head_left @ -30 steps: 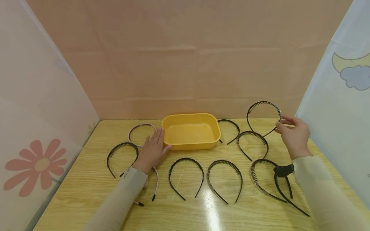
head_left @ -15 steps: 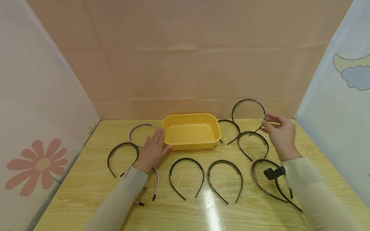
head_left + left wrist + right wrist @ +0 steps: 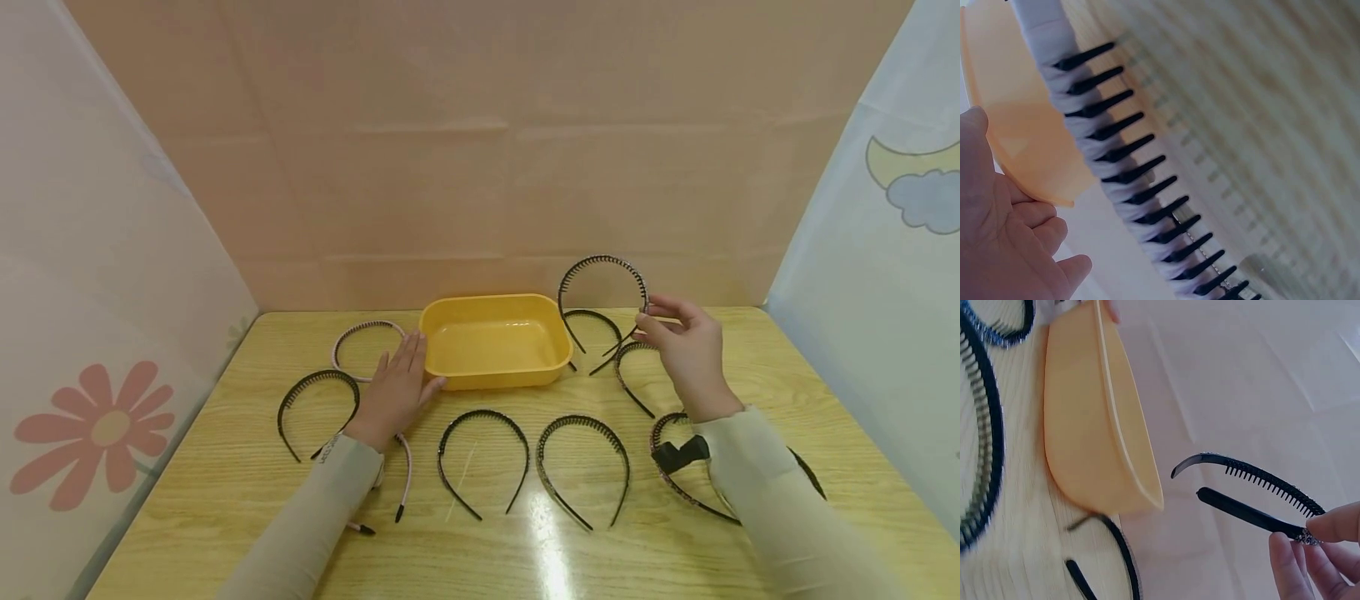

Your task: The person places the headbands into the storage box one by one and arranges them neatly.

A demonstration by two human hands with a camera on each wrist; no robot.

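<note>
My right hand (image 3: 688,354) pinches a black toothed headband (image 3: 602,259) between thumb and fingers, by one leg that has sparkly trim. The headband is raised upright at the right end of a yellow plastic basin (image 3: 495,381), its open ends pointing down. In the right wrist view, both legs of that headband (image 3: 1235,510) extend away from the fingertips toward the basin (image 3: 1079,412). My left hand (image 3: 393,392) rests with extended fingers against the basin's left side. Close to the left wrist camera, a pink-wrapped headband (image 3: 1094,140) with black teeth crosses the view.
Several more headbands lie on the wooden table: a black one (image 3: 298,387) at left, two in front of the basin, including a black one (image 3: 444,442), and others at right, partly under the right arm. One headband (image 3: 600,315) lies behind the held one. A fabric wall (image 3: 495,167) stands behind.
My right hand has carried the held headband leftward, from the table's right side to beside the basin's right end. The left hand and the basin have stayed in place.
</note>
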